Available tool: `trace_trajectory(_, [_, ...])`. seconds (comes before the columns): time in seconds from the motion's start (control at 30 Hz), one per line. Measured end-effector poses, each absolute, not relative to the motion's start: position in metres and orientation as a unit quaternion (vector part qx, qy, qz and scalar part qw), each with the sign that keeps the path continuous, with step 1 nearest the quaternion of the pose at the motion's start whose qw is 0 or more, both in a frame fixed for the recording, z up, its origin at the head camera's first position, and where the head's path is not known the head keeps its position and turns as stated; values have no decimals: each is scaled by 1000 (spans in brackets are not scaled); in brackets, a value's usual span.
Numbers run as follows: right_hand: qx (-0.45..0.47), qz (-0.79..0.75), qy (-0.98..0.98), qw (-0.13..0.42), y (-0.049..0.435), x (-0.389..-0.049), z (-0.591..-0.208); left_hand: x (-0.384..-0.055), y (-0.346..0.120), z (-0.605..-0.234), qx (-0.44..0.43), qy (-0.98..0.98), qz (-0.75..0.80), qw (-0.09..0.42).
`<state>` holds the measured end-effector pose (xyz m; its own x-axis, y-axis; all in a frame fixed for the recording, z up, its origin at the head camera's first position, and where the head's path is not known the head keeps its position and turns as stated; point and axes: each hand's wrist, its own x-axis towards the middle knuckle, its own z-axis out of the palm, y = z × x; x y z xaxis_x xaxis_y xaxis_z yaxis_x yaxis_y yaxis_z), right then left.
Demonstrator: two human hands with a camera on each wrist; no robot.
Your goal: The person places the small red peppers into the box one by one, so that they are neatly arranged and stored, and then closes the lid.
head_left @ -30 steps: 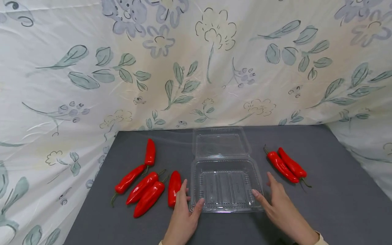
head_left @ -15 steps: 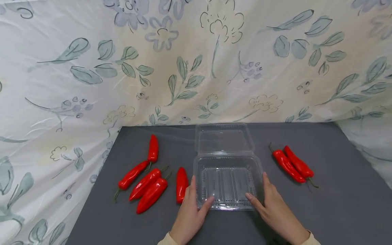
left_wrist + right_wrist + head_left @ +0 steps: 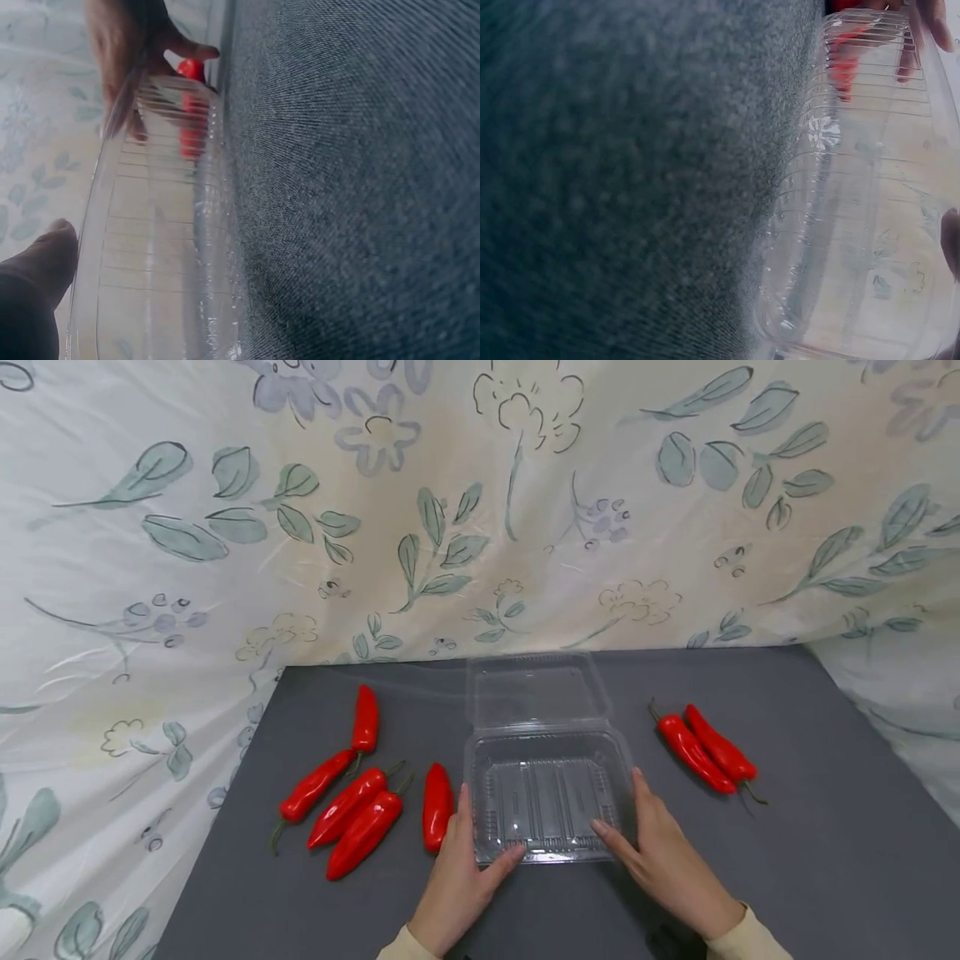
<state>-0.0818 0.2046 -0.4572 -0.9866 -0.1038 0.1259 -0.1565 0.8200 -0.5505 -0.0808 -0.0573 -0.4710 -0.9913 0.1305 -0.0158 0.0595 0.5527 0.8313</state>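
A clear plastic clamshell container [image 3: 547, 802] lies on the dark grey tabletop, its lid [image 3: 536, 689] folded flat toward the back. My left hand [image 3: 459, 885] lies at the container's left side, fingers stretched along the wall and thumb reaching over the front corner. Opposite it, my right hand [image 3: 671, 872] touches the right side with straight fingers, its thumb above the front rim. In the left wrist view, the left thumb [image 3: 56, 259] stands beside the container's upper edge. One red pepper [image 3: 437, 810] sits close to my left fingers. Nothing lies inside the container.
Several red peppers [image 3: 365, 835] with green stems are grouped on the left of the grey tabletop [image 3: 810, 877]. A pair of red peppers [image 3: 693, 756] lies to the right. Behind the table hangs a floral cloth [image 3: 525, 568], which also runs along both sides.
Both hands have moved inward until their fingers lie along the container's sides. The container's sides look pushed slightly closer together. The head view has shifted a little.
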Motion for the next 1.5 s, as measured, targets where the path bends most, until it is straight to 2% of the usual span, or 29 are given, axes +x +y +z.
trace_trajectory(0.17, [63, 286, -956, 39, 214, -89, -442, -83, -56, -469, 41, 884, 463, 47])
trace_trajectory(0.4, [13, 264, -956, 125, 258, -105, -401, -83, -54, -468, 30, 886, 460, 59])
trace_trajectory(0.53, [-23, 248, -959, 132, 286, -117, -394, -82, -54, -467, 29, 888, 456, 58])
trace_trajectory(0.83, [-76, 223, -971, 41, 335, -157, -408, -82, -55, -467, 26, 888, 456, 55])
trace_trajectory(1.13, [-81, 212, -973, -47, 356, -171, -427, -82, -55, -470, 40, 893, 448, 34])
trace_trajectory(1.5, [-54, 211, -972, -89, 359, -179, -436, -82, -55, -470, 36, 892, 449, 40])
